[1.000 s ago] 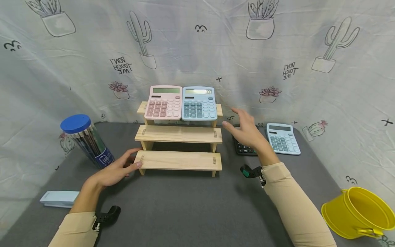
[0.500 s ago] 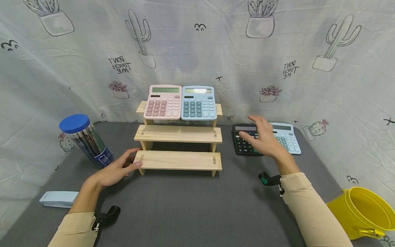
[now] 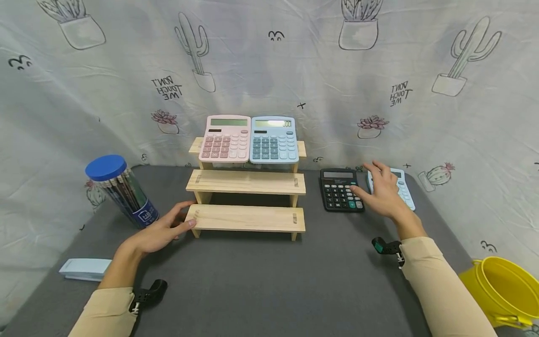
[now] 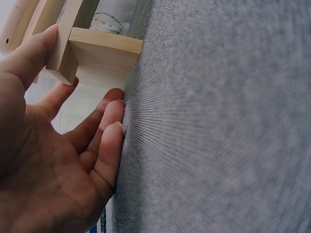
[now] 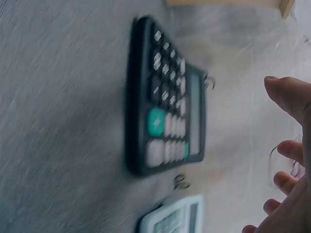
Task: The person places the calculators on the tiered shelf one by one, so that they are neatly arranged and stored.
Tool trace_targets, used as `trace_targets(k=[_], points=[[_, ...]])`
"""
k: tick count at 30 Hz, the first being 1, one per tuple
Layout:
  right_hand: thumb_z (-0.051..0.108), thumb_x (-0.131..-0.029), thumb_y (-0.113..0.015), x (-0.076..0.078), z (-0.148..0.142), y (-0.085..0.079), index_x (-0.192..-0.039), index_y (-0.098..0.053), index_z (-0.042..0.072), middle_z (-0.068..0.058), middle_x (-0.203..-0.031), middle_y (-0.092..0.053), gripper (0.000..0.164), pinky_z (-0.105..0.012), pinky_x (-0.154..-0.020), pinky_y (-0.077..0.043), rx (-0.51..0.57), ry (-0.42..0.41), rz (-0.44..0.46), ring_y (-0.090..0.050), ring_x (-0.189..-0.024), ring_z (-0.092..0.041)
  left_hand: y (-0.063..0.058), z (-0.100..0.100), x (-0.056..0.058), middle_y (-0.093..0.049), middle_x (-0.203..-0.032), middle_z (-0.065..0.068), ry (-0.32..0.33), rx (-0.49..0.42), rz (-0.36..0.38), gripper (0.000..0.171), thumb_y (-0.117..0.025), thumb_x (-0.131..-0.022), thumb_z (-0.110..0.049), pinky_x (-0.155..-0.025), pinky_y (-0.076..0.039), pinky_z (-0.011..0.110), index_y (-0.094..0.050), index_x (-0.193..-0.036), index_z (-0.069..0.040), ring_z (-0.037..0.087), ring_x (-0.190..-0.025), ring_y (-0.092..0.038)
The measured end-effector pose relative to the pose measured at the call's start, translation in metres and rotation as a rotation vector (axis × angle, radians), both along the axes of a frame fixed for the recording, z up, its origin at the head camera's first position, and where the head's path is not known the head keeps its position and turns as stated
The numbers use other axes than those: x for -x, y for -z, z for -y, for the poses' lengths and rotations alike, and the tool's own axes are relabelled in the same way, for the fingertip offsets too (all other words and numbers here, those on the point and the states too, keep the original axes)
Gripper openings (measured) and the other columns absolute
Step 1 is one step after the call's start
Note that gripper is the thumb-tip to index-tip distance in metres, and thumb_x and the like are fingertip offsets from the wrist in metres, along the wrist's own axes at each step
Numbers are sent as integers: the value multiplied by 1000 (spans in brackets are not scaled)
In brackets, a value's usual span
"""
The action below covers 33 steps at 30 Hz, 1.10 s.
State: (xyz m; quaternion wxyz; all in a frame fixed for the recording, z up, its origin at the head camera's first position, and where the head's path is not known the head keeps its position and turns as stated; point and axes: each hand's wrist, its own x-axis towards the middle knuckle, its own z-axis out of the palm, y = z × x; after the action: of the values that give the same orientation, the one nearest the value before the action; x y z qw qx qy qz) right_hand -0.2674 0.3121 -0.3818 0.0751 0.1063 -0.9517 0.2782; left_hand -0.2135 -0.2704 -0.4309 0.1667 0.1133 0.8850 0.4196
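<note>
At the left end of a three-step wooden stand [image 3: 248,217], my left hand [image 3: 157,234] holds the lowest board. In the left wrist view the thumb [image 4: 41,48] lies on one face of that board and the index fingertip is at another; the remaining fingers are bent close to the cloth. A pink calculator [image 3: 225,140] and a blue one lean side by side on the top step. My right hand [image 3: 382,194], fingers spread and holding nothing, hovers over a black calculator [image 3: 338,192] and a light blue calculator [image 3: 405,189], partly covering the second.
A blue-lidded jar of pencils [image 3: 122,189] stands left of the stand. Nearer on that side lies a pale blue stapler-like object [image 3: 84,269]. A yellow bucket [image 3: 501,292] sits at the right front. A patterned cloth [image 3: 269,70] hangs behind the grey tabletop [image 3: 269,285].
My right hand has moved rightward from beside the top step, past the black calculator, to the light blue one. The left hand has stayed on the stand.
</note>
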Motion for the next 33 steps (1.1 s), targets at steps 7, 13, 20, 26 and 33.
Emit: trace_targets(k=[7, 13, 20, 26, 33], points=[[41, -101, -65, 5, -27, 15, -161, -25, 7, -28, -166, -1, 79, -87, -99, -5, -23, 20, 22, 4, -145, -63, 4, -4, 0, -47, -138, 23, -10, -6, 13, 71, -53, -107, -45, -83, -47, 41, -14, -163, -23, 31, -106, -53], [44, -99, -66, 15, -38, 24, -160, -28, 9, -31, -163, -6, 80, -84, -94, -15, -87, 54, 37, -4, -142, -65, 1, -1, -2, -46, -140, 23, -23, 12, 12, 72, -53, -107, -47, -83, -48, 40, -14, -163, -23, 32, -111, -54], [48, -98, -66, 20, -49, 30, -159, -31, 11, -32, -163, -6, 80, -80, -90, -20, -135, 104, 71, -7, -139, -68, -1, -1, -3, -47, -138, 24, -22, 1, 10, 72, -52, -107, -45, -83, -47, 40, -14, -163, -20, 31, -109, -54], [52, -98, -64, 20, -60, 37, -161, -29, 13, -33, -162, -4, 82, -80, -89, -20, -180, 138, 143, -7, -137, -69, 1, -2, -3, -47, -140, 23, -20, 6, 11, 71, -53, -107, -47, -85, -50, 43, -15, -163, -25, 32, -114, -54], [61, -96, -61, 27, -73, 42, -163, -21, 8, -32, -164, -6, 94, -86, -93, -17, -182, 153, 179, -7, -138, -71, 0, 0, -2, -44, -144, 24, -20, 8, 15, 69, -51, -107, -48, -88, -51, 48, -15, -163, -28, 36, -121, -53]])
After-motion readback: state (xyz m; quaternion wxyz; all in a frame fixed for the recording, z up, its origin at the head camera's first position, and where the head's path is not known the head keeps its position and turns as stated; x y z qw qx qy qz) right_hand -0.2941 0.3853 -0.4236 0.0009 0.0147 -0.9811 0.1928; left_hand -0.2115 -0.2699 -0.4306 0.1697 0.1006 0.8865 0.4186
